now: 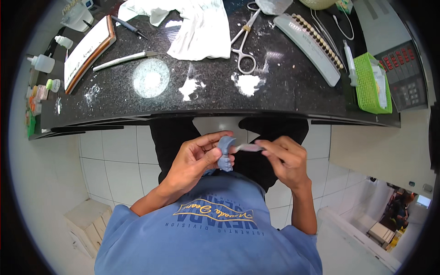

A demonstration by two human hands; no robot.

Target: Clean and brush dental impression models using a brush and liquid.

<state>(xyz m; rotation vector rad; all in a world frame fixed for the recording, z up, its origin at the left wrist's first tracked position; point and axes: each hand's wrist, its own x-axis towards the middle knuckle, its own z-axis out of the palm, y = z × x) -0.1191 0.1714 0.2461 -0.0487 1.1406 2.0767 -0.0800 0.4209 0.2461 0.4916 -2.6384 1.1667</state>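
Observation:
My left hand is closed around a blue-grey dental cast, gripping it between thumb and fingers above my lap. The row of tooth shapes on the cast shows at its lower end. From the other side, my right hand pinches a thin, pale, flat tool whose tip reaches the side of the cast. That tool is partly blurred, so its exact kind cannot be made out. Whether its tip touches the cast or only a fingertip behind it is unclear.
Beyond my hands is the dark speckled worktop with white powder piles. On it lie scissor-handled forceps, a white cloth, a knife, a tooth shade guide and a green basket.

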